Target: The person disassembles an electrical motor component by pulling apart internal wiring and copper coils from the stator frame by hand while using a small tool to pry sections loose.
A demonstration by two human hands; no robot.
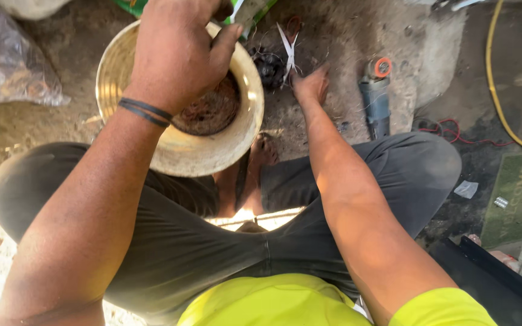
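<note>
My left hand (176, 51) is closed on the far rim of a cream-coloured bucket (194, 154) that stands on the ground between my knees. Reddish-brown coiled wire or fibre (209, 111) lies in the bottom of the bucket. My right hand (311, 84) reaches down to the dirt floor just beyond my sandalled foot (261, 154), fingers spread, close to a dark tangled lump (270, 66) and white-handled scissors (288, 45). Whether it touches anything is unclear.
An angle grinder (376, 96) with an orange part lies right of my right hand. A yellow hose (493, 78) runs along the right side, with red wire (454, 133) and a green doormat (515, 199) nearby. A plastic bag (7, 60) sits at far left.
</note>
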